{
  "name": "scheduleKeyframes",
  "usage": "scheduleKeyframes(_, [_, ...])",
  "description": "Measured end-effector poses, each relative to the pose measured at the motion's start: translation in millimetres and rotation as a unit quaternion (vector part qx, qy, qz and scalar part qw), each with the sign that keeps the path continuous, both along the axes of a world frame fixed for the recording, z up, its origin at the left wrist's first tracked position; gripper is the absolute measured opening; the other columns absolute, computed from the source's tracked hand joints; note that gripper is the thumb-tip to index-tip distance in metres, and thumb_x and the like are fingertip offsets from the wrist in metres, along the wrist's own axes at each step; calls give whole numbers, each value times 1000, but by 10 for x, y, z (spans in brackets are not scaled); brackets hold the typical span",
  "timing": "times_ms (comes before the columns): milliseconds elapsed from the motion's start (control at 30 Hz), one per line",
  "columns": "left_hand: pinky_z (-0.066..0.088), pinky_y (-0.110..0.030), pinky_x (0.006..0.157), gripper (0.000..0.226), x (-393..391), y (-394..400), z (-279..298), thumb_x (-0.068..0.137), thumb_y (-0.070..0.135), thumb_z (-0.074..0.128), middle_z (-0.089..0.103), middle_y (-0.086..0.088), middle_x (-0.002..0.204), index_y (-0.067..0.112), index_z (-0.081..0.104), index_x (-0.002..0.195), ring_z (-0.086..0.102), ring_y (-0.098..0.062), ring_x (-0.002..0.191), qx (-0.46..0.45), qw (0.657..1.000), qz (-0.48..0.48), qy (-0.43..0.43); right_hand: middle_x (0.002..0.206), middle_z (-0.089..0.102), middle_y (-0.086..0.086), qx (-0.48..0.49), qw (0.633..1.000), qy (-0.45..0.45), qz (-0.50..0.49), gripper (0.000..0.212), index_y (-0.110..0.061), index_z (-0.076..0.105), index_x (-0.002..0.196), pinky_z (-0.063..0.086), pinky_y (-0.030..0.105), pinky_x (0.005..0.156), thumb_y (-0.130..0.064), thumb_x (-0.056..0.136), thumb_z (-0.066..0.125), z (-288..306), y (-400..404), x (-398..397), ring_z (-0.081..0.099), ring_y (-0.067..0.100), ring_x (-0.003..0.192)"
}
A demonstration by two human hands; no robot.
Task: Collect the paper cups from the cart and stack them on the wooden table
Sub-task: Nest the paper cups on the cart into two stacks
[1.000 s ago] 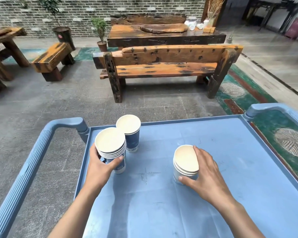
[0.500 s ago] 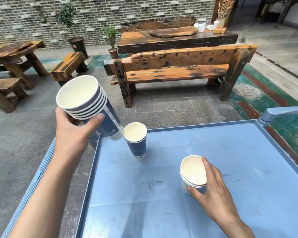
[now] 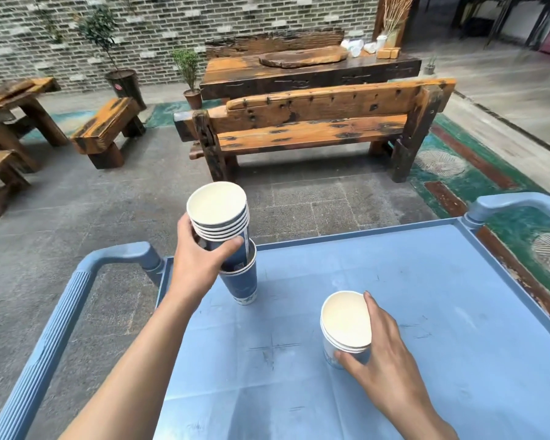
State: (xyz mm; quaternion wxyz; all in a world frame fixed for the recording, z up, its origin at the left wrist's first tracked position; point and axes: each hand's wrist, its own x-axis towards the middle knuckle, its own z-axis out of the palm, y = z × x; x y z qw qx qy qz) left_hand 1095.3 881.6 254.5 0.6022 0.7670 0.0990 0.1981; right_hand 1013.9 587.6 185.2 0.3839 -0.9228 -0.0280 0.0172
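Left hand (image 3: 197,265) hides stack (image 3: 219,217) base entering single cup (image 3: 242,281)

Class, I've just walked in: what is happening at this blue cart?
A person is gathering paper cups. The left hand pushes a nested stack of cups into a single blue cup standing on the blue cart. The right hand grips a shorter stack resting on the cart.

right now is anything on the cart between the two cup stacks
No. In the head view only bare, scuffed cart top lies between the left stack and the right stack.
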Motion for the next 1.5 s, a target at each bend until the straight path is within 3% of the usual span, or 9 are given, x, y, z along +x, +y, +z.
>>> scheduleKeyframes(100, [40, -17, 93, 82, -21, -4, -201, 64, 25, 86, 50, 23, 125, 36, 36, 128, 47, 17, 112, -5, 1000, -1, 22, 142, 29, -10, 6, 1000, 8, -9, 104, -56, -6, 134, 37, 26, 72, -40, 70, 73, -10, 3, 13, 45, 14, 121])
scheduleKeyframes(233, [37, -32, 106, 87, -90, 1, -453, 62, 29, 88, 48, 20, 131, 39, 34, 129, 43, 12, 119, -21, 997, -22, 67, 143, 29, -12, 12, 999, 20, -23, 105, -48, -1, 141, 36, 27, 71, -43, 68, 74, -36, 9, 22, 45, 12, 119])
scheduleKeyframes(367, [35, -40, 110, 98, -147, 32, -637, 56, 42, 85, 43, 14, 142, 36, 31, 137, 40, -5, 130, -32, 994, -42, 94, 141, 28, -15, 16, 999, 24, -35, 104, -47, 2, 141, 35, 26, 70, -44, 66, 74, -46, 43, 32, 44, 9, 113])
scheduleKeyframes(600, [32, -27, 105, 104, -100, 32, -797, 60, 23, 88, 41, 11, 143, 28, 24, 142, 39, -3, 130, -32, 992, -51, 112, 142, 32, -12, 25, 998, 24, -51, 102, -44, 9, 141, 36, 29, 73, -43, 64, 75, -59, 64, 33, 42, 10, 115])
scheduleKeyframes(767, [39, -38, 108, 85, -53, 6, -856, 66, 15, 85, 54, 7, 132, 21, 36, 135, 48, -6, 124, -37, 992, -24, 117, 141, 33, -11, 36, 998, 8, -54, 100, -45, 12, 139, 38, 34, 76, -41, 61, 76, 17, 101, 158, 44, 14, 118])
scheduleKeyframes(867, [40, -34, 106, 82, -62, 44, -841, 66, 12, 85, 56, 8, 128, 20, 39, 133, 51, -4, 121, -37, 993, -16, 107, 142, 33, -9, 37, 998, 1, -49, 100, -45, 13, 138, 40, 35, 79, -41, 61, 76, 88, 202, 346, 47, 18, 117])
scheduleKeyframes(1067, [40, -20, 95, 75, -142, 444, -792, 64, 11, 85, 57, 17, 121, 21, 43, 125, 49, 19, 109, -42, 995, 39, 80, 146, 32, -2, 36, 999, -24, -14, 102, -32, 16, 143, 37, 33, 87, -37, 62, 78, 142, 656, 851, 42, 19, 126])
scheduleKeyframes(1233, [41, -22, 97, 76, -225, 820, -793, 65, 11, 85, 56, 9, 125, 21, 41, 126, 51, 4, 117, -36, 993, 73, 81, 150, 29, 0, 48, 998, -17, 26, 105, -27, 15, 145, 36, 35, 97, -37, 62, 79, 117, 1126, 1145, 35, 19, 132])
scheduleKeyframes(1500, [41, -16, 93, 77, -363, 1036, -869, 66, 6, 84, 56, 5, 127, 20, 40, 128, 52, 5, 115, -40, 993, 77, 82, 150, 29, 1, 55, 995, -12, 85, 103, -25, 15, 144, 35, 33, 98, -34, 63, 79, -47, 1695, 1277, 34, 19, 133])
